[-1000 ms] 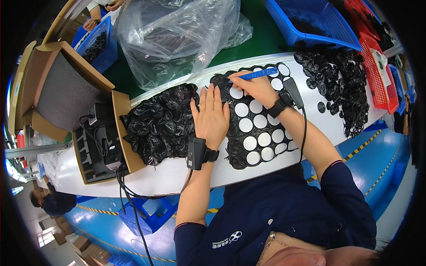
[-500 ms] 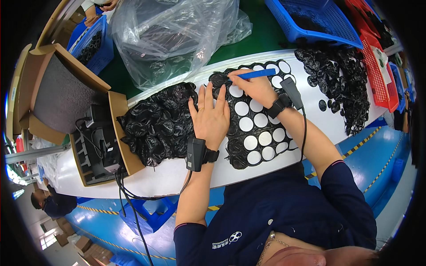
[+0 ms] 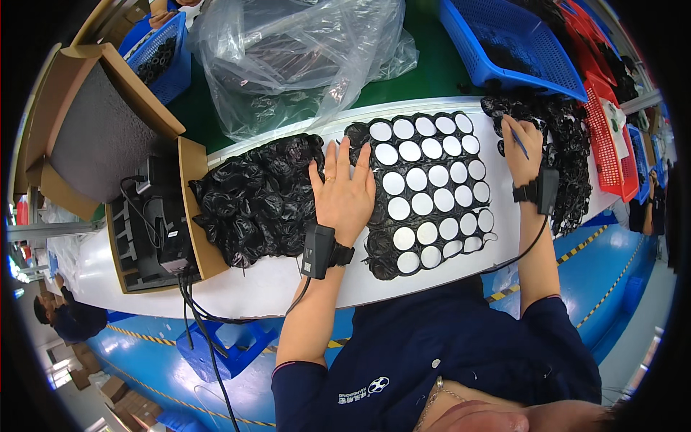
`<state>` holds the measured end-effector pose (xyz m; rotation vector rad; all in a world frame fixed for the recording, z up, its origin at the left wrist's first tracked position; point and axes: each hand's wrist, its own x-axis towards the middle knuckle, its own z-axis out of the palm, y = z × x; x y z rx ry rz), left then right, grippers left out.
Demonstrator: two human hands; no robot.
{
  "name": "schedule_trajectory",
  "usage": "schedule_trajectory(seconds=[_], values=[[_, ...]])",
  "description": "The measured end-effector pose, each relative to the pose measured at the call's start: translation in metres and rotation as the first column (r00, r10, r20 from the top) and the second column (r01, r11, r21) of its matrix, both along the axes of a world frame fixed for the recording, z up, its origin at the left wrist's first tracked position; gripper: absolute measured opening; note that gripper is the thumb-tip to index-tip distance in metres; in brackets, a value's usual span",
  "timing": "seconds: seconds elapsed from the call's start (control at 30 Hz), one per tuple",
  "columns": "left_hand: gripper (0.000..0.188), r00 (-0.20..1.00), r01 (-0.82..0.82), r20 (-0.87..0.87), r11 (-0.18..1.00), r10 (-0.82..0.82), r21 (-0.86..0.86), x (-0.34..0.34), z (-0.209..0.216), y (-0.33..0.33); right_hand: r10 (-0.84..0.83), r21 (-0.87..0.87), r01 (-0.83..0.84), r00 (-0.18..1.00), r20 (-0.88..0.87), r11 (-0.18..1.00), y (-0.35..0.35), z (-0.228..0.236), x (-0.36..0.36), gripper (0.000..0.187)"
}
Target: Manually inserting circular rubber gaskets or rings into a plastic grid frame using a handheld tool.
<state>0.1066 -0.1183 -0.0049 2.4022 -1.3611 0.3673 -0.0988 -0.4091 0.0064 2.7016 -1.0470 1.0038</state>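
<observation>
My left hand (image 3: 342,191) lies flat with fingers stretched out, pressing on the left edge of a black sheet of round pads (image 3: 383,241). Rows of white discs (image 3: 409,151) cover most of that sheet, while its leftmost column shows only black. My right hand (image 3: 523,150) is over a heap of loose black round pieces (image 3: 568,169) to the right, its fingers closed around a slim blue stick-like tool (image 3: 519,143). Whether those fingertips also pinch a black piece cannot be made out. Left of my left hand lies a crumpled heap of black film-like pads (image 3: 252,201).
A cardboard box (image 3: 205,209) with black devices and cables stands at the left. Clear plastic bags (image 3: 295,57) lie beyond the white table (image 3: 345,284). A blue basket (image 3: 529,75) and a red basket (image 3: 608,140) stand far right. Another person's hand (image 3: 162,18) is at the far left.
My right hand has moved right with the blue tool, from the sheet's upper left to the loose black heap. The sheet's white discs are now uncovered. My left hand stays in place.
</observation>
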Motion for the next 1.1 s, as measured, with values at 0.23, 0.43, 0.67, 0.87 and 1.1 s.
schedule_trajectory(seconds=[0.23, 0.43, 0.67, 0.87, 1.1], values=[[0.038, 0.999, -0.026, -0.022, 0.998, 0.025, -0.057, 0.005, -0.013, 0.007, 0.127, 0.847, -0.512, 0.858, 0.497, 0.146, 0.096, 0.019, 0.097, 0.029], [0.033, 1.000, -0.004, -0.024, 0.996, 0.002, -0.086, 0.002, -0.012, 0.002, 0.412, 0.749, -0.634, 0.745, 0.525, 0.193, 0.133, -0.004, 0.160, 0.023], [0.034, 1.000, -0.013, -0.029, 0.994, 0.010, -0.106, 0.003, -0.009, 0.003, 0.428, 0.801, -0.583, 0.764, 0.483, 0.136, 0.127, -0.012, 0.160, 0.024], [0.035, 1.000, -0.009, -0.025, 0.995, 0.006, -0.104, 0.003, -0.011, 0.001, 0.425, 0.800, -0.586, 0.762, 0.489, 0.131, 0.125, -0.012, 0.158, 0.025], [0.035, 1.000, -0.020, -0.020, 0.996, 0.018, -0.087, 0.003, -0.012, 0.002, 0.660, 0.332, -0.733, 0.680, 0.319, 0.594, 0.138, -0.015, 0.155, 0.018]])
